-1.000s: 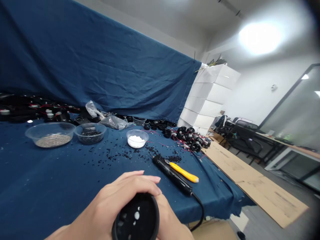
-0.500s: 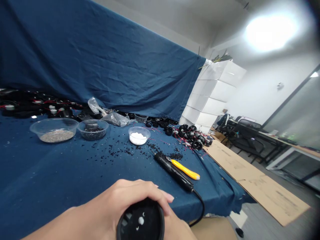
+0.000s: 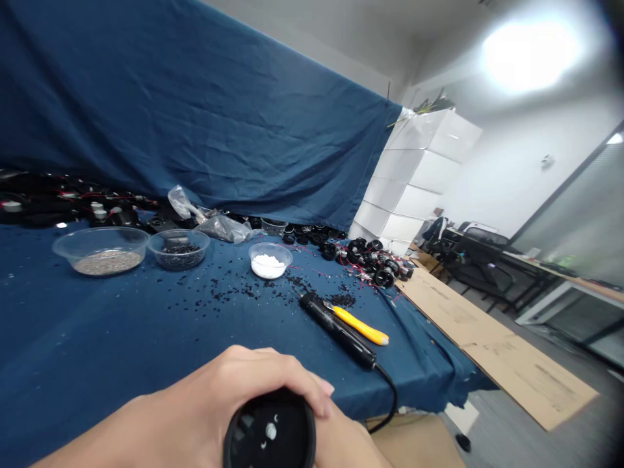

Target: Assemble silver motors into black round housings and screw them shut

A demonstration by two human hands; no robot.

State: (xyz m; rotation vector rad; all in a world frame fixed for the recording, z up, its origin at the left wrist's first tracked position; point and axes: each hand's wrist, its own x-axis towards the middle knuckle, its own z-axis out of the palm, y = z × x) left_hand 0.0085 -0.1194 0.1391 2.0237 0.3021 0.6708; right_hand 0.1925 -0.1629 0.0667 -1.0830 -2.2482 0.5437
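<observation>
My left hand (image 3: 253, 383) comes in from the lower left, its fingers wrapped over a black cylindrical housing (image 3: 270, 432). The housing's open end faces me, with white specks on its dark inside. My right hand (image 3: 347, 442) grips the housing's right side and is mostly cut off by the frame. Beyond both hands, a black soldering iron (image 3: 336, 331) with its cable lies on the blue cloth beside a yellow utility knife (image 3: 361, 325). Neither tool touches my hands.
Along the blue-covered table (image 3: 121, 325) stand clear bowls of tan granules (image 3: 100, 262), black granules (image 3: 178, 259) and white granules (image 3: 268, 266). Black granules are scattered. Black wired parts (image 3: 377, 265) lie heaped at the back. Cardboard sheets (image 3: 502, 351) lie right of the table.
The view has tilted and shifted slightly. Both hands have turned the housing a little, moving the white specks inside it, and my left fingers now sit lower and further right.
</observation>
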